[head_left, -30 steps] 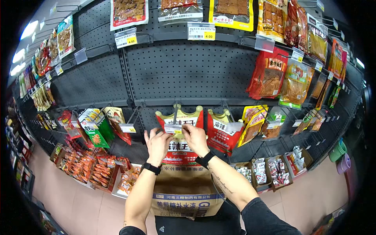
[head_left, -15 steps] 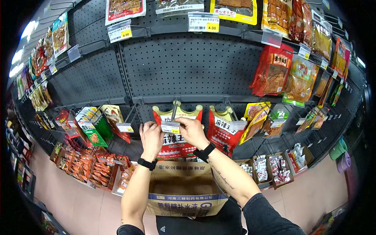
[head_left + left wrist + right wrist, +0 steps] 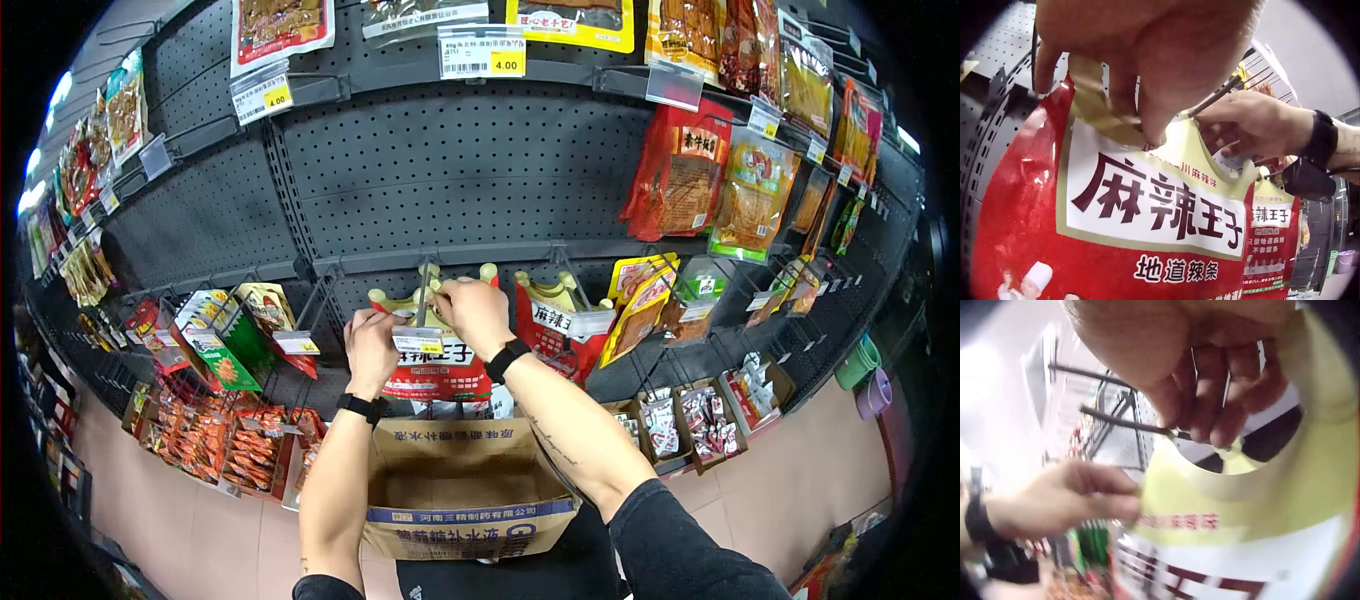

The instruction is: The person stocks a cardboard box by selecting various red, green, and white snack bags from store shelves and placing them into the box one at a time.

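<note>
A red bag of spicy strips [image 3: 1022, 206] with a gold crown-shaped top hangs at a metal hook [image 3: 1122, 420]. My left hand [image 3: 370, 348] pinches the left side of the gold top between thumb and fingers. Further back along the hook, my right hand [image 3: 472, 315] has its fingers curled at the crown's middle, fingertips right by the rod. The hook's price tag [image 3: 417, 343] overlaps the bag's printed name in the head view. Part of the bag's top is hidden behind my hands.
Another red bag [image 3: 545, 335] hangs just to the right, with yellow packs [image 3: 638, 300] beyond it. Below my hands stands an opened cardboard box [image 3: 460, 540]. Boxes of small orange packets [image 3: 195, 425] stand low on the left.
Both hands were close together at the price tag. My right hand has moved up and back along the hook. The bag's printed name, earlier below the tag, now sits level with it.
</note>
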### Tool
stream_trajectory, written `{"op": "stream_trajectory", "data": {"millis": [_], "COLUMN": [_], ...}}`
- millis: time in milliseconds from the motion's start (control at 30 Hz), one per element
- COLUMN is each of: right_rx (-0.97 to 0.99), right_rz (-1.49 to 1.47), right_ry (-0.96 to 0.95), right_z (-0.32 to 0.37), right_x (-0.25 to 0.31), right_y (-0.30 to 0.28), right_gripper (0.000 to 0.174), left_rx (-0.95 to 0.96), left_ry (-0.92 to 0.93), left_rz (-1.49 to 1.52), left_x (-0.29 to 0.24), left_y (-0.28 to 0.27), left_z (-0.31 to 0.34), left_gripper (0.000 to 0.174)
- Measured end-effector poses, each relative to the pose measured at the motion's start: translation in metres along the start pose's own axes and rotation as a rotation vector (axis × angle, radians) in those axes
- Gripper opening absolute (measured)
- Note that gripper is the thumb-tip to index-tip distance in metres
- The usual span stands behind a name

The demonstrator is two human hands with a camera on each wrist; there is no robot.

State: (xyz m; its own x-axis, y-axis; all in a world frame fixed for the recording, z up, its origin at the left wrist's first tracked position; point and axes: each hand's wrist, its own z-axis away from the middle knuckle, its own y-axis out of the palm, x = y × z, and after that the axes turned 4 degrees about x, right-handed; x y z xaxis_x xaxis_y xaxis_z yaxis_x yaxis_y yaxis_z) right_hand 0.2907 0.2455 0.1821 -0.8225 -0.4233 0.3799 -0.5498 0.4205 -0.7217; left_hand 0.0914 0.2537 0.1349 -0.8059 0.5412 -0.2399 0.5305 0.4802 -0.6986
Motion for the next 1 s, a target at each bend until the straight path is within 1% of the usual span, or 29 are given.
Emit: {"op": "stream_trajectory", "data": {"millis": [33, 67, 100, 133, 167, 200, 233, 267, 300, 333, 367, 400, 433, 500, 533, 567, 633, 667, 700, 733, 767, 833, 867, 900, 933, 967, 1000], "right_rx": [-0.107, -0.192, -0.231, -0.26, -0.161, -0.009, 0.223, 0.559, 0.793, 0.91, 0.949, 0.943, 0.944, 0.921, 0.765, 0.664, 0.651, 0.616, 0.617, 0.617, 0.62, 0.547, 0.557, 0.498, 0.44, 0.404, 0.38], "right_rz": [0.174, 0.16, 0.103, 0.082, 0.075, 0.021, -0.147, -0.203, -0.143, 0.024, 0.144, 0.283, 0.418, 0.209, 0.191, 0.208, 0.162, 0.142, 0.132, 0.121, 0.11, 0.116, 0.11, 0.086, 0.058, 0.082, 0.104], "right_ry": [-0.061, -0.121, -0.15, -0.148, -0.102, -0.068, -0.102, -0.141, -0.158, -0.225, -0.207, -0.194, -0.176, -0.127, -0.133, -0.128, -0.1, -0.118, -0.139, -0.158, -0.178, -0.252, -0.275, -0.358, -0.44, -0.515, -0.581], "right_z": [0.006, 0.015, 0.025, 0.039, 0.059, 0.084, 0.112, 0.139, 0.17, 0.202, 0.225, 0.24, 0.257, 0.3, 0.317, 0.322, 0.33, 0.335, 0.34, 0.345, 0.351, 0.364, 0.368, 0.371, 0.374, 0.374, 0.371], "right_x": [0.0, 0.001, 0.004, 0.007, 0.012, 0.018, 0.017, 0.02, 0.02, 0.016, 0.024, 0.034, 0.042, 0.022, 0.021, 0.027, 0.032, 0.034, 0.041, 0.048, 0.055, 0.073, 0.081, 0.088, 0.097, 0.105, 0.114], "right_y": [-0.002, -0.007, -0.01, -0.014, -0.025, -0.036, -0.044, -0.059, -0.064, -0.067, -0.081, -0.089, -0.093, -0.068, -0.059, -0.062, -0.067, -0.068, -0.068, -0.068, -0.069, -0.065, -0.065, -0.065, -0.067, -0.067, -0.071], "right_gripper": [0.015, 0.013, 0.013, 0.015, 0.019, 0.024, 0.031, 0.044, 0.059, 0.071, 0.068, 0.069, 0.07, 0.06, 0.052, 0.051, 0.05, 0.047, 0.047, 0.043, 0.04, 0.029, 0.029, 0.023, 0.018, 0.013, 0.011], "left_rx": [-0.03, -0.012, 0.083, 0.083, 0.106, 0.077, 0.052, 0.048, 0.11, 0.025, -0.046, 0.005, -0.042, 0.14, 0.436, 0.701, 0.91, 1.08, 1.124, 1.083, 0.942, 0.692, 0.622, 0.551, 0.434, 0.5, 0.429], "left_ry": [0.003, -0.012, -0.089, -0.136, -0.205, -0.219, -0.182, -0.158, -0.167, -0.092, -0.016, -0.011, -0.001, 0.033, 0.03, 0.018, 0.229, 0.255, 0.261, 0.234, 0.218, 0.184, 0.158, 0.13, 0.117, 0.057, 0.004], "left_rz": [0.045, -0.006, -0.092, -0.154, -0.157, -0.176, -0.152, -0.109, -0.111, -0.123, -0.133, -0.212, -0.265, -0.357, -0.222, -0.106, 0.106, 0.06, 0.118, 0.074, -0.022, -0.204, -0.221, -0.239, -0.238, -0.346, -0.408], "left_x": [0.001, 0.001, 0.007, 0.012, 0.009, 0.01, 0.011, 0.01, 0.008, 0.008, 0.011, 0.005, -0.002, -0.021, -0.034, -0.038, -0.035, -0.05, -0.059, -0.068, -0.071, -0.087, -0.097, -0.108, -0.117, -0.128, -0.138], "left_y": [0.003, 0.007, 0.017, 0.032, 0.037, 0.045, 0.049, 0.047, 0.045, 0.044, 0.042, 0.025, 0.012, -0.029, -0.054, -0.079, -0.099, -0.12, -0.134, -0.146, -0.15, -0.174, -0.191, -0.207, -0.218, -0.233, -0.244], "left_z": [-0.006, -0.015, -0.025, -0.033, -0.037, -0.038, -0.037, -0.034, -0.03, -0.023, -0.012, -0.003, 0.008, 0.037, 0.061, 0.073, 0.14, 0.163, 0.187, 0.215, 0.242, 0.284, 0.304, 0.324, 0.343, 0.366, 0.384], "left_gripper": [0.017, 0.014, 0.016, 0.02, 0.017, 0.018, 0.019, 0.02, 0.024, 0.028, 0.034, 0.042, 0.04, 0.043, 0.046, 0.049, 0.06, 0.068, 0.072, 0.069, 0.052, 0.035, 0.029, 0.024, 0.02, 0.017, 0.016]}}
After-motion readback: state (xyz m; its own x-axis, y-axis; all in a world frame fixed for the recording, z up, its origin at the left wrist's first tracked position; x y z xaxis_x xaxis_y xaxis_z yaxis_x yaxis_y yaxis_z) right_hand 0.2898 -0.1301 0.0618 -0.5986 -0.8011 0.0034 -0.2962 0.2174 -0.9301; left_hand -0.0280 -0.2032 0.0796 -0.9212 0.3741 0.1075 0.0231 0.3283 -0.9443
